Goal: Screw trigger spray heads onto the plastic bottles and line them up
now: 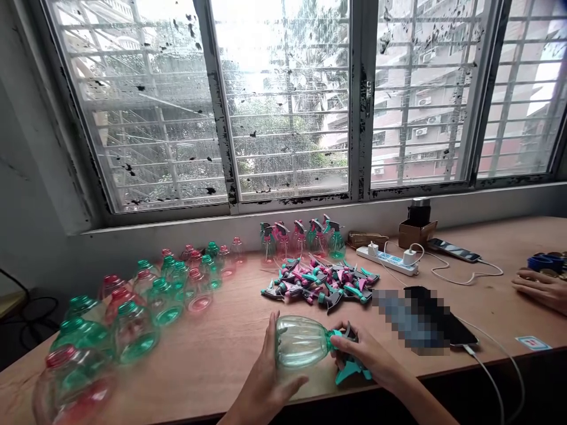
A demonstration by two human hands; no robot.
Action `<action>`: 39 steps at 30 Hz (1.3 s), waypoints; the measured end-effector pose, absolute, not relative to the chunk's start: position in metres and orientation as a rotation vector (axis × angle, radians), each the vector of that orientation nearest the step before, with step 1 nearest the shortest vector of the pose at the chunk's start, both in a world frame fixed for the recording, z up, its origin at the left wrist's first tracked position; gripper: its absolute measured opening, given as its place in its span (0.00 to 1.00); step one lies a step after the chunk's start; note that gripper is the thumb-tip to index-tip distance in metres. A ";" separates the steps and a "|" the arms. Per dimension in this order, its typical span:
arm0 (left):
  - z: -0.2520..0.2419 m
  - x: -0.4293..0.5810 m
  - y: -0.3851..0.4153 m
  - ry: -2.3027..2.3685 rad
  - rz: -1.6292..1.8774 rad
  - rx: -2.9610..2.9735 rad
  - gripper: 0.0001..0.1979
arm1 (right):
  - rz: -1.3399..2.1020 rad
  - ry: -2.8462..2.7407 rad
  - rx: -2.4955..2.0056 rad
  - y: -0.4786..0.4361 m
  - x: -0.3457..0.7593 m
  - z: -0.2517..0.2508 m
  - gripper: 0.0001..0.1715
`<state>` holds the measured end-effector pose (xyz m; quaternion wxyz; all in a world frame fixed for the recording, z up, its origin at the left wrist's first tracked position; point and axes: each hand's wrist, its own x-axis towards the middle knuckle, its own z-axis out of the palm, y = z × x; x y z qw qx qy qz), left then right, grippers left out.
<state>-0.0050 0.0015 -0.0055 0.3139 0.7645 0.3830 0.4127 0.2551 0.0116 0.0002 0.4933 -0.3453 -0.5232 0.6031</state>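
A clear green plastic bottle [302, 342] lies sideways in the air above the table's front edge, its base to the left. My left hand [266, 372] cups that base, with fingers up along the end and the thumb apart below. At the neck, my right hand [365, 351] is closed round a teal and grey trigger spray head [349, 370]; its fingers partly hide the joint, so I cannot tell how firmly the two are joined. Just beyond lies a pile of loose pink, teal and grey spray heads [321, 282].
Open red and green bottles [133, 333] stand in rows on the left. Several bottles with spray heads [300, 239] stand by the wall. A power strip [387, 260], phones [454, 251] and cables lie to the right. Another person's hand [540, 289] rests near a blue container [547, 262].
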 end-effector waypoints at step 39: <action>-0.002 -0.002 0.000 0.870 1.096 1.790 0.51 | 1.472 -1.255 -0.841 0.011 0.257 0.000 0.27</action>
